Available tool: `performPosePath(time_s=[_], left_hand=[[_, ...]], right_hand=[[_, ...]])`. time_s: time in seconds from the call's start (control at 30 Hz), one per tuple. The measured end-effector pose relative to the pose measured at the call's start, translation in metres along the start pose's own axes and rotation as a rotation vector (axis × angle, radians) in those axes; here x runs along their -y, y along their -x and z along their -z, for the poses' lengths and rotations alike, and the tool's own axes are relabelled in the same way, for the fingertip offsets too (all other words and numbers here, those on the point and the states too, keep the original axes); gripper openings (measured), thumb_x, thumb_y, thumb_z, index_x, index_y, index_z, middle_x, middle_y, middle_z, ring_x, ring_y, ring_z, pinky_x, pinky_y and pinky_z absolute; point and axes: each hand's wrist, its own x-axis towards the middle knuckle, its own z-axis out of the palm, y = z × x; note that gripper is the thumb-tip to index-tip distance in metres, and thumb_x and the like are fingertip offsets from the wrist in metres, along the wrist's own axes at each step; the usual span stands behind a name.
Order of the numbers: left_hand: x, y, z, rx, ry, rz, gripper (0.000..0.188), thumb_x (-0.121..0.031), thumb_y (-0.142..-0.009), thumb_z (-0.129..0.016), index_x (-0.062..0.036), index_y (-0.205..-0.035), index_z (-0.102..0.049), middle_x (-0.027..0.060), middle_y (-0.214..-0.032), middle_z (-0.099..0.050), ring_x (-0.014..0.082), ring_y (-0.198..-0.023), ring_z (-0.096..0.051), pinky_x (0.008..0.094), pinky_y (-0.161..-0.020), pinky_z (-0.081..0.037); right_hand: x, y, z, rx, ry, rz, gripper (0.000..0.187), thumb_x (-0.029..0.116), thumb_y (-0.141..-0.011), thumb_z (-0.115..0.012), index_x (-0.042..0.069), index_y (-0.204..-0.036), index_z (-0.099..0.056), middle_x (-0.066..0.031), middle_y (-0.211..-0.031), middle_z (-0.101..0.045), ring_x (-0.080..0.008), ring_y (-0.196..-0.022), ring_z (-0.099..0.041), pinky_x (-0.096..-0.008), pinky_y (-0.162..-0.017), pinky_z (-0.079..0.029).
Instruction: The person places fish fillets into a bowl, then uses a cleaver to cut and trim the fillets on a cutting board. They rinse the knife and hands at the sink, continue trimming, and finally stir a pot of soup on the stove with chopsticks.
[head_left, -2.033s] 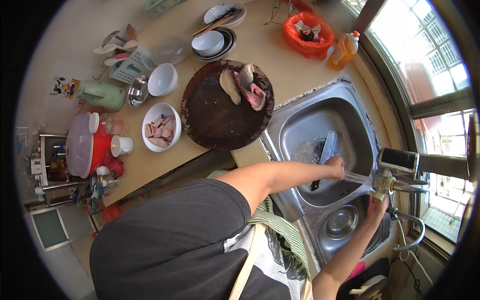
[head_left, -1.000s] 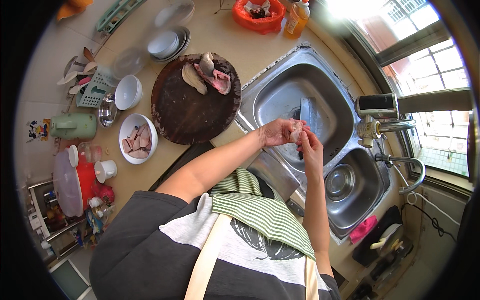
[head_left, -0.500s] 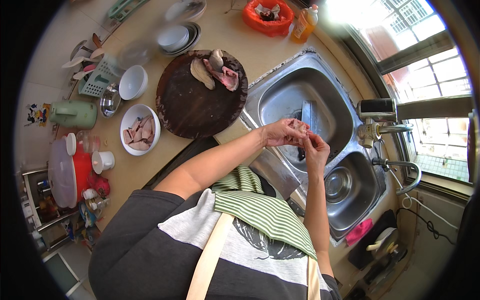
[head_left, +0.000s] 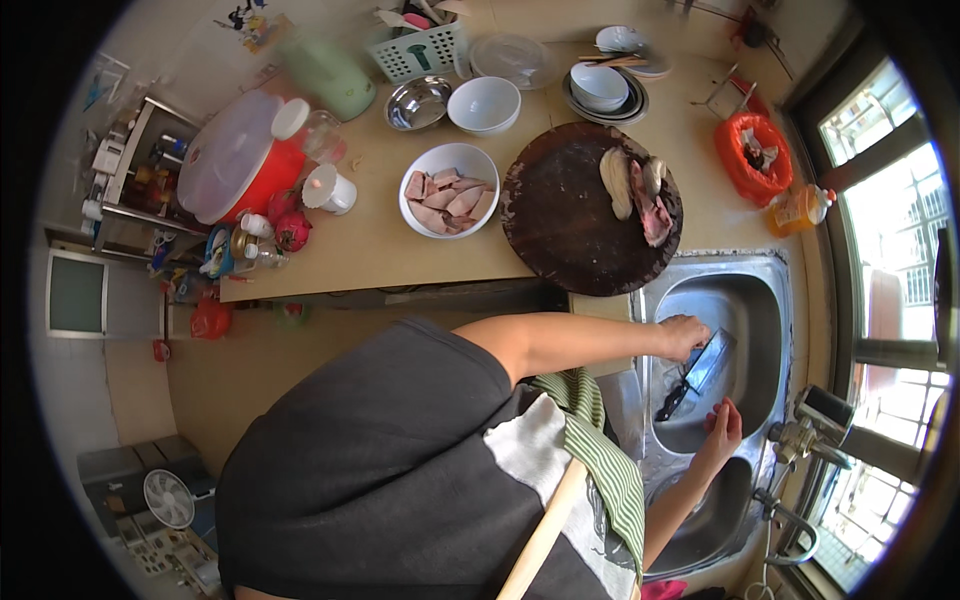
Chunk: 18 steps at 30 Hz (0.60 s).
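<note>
My left hand (head_left: 683, 338) is over the near-left part of the larger sink basin (head_left: 765, 310), its fingers curled closed. Whatever it may hold is hidden by the fingers. My right hand (head_left: 724, 432) hovers at the basin's near right side, fingers loosely bent and apart, with nothing visible in them. Between and below the hands a cleaver (head_left: 712, 363) with a black handle lies in the basin. Left of the sink, a round dark chopping board (head_left: 560, 220) carries pieces of raw meat (head_left: 652, 215) and a pale, long piece (head_left: 617, 184). A white bowl (head_left: 450, 158) contains several cut pale-pink pieces.
Beyond the sink stand a red-bagged bin (head_left: 745, 180) and an orange liquid bottle (head_left: 797, 212). Stacked bowls (head_left: 602, 88), a white bowl (head_left: 484, 106) and a metal bowl (head_left: 419, 103) line the counter's back. Taps (head_left: 800, 440) rise at the right; a smaller basin (head_left: 710, 530) is nearest.
My view has swung left. My hands, together over the sink around a small pale piece before, are now apart, the right one nearer me. The cleaver is in fuller view.
</note>
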Motion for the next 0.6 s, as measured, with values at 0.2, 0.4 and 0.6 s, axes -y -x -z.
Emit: performPosePath(time_s=[0.2, 0.4, 0.6], left_hand=[[-0.010, 0.096, 0.122, -0.498, -0.021, -0.159, 0.016, 0.007, -0.074, -0.057, 0.0023, -0.089, -0.061, 0.0180, -0.085, -0.066, 0.0350, -0.079, -0.065, 0.0394, -0.074, -0.053], [0.044, 0.222, 0.267, -0.684, -0.417, 0.602, 0.019, -0.012, -0.089, -0.060, -0.0016, -0.105, -0.060, 0.0163, -0.097, -0.069, 0.0286, -0.080, -0.069, 0.0365, -0.075, -0.055], [0.119, 0.254, 0.313, -0.574, -0.587, 0.571, 0.052, -0.010, -0.080, -0.064, -0.0049, -0.130, -0.053, 0.0215, -0.121, -0.060, 0.0324, -0.108, -0.061, 0.0372, -0.093, -0.049]], right_hand=[[-0.016, 0.012, 0.017, 0.046, -0.120, -0.037, 0.022, 0.021, -0.096, -0.059, 0.005, -0.110, -0.066, 0.0007, -0.087, -0.065, -0.0044, -0.070, -0.055, -0.0182, -0.059, -0.041], [-0.014, 0.024, 0.013, 0.103, -0.108, -0.042, 0.023, 0.024, -0.096, -0.061, 0.009, -0.111, -0.065, 0.0037, -0.089, -0.063, -0.0027, -0.072, -0.053, -0.0174, -0.062, -0.040], [-0.004, 0.027, -0.010, 0.176, 0.019, 0.004, 0.021, 0.021, -0.096, -0.060, 0.005, -0.108, -0.066, 0.0013, -0.087, -0.064, -0.0038, -0.070, -0.054, -0.0186, -0.061, -0.041]])
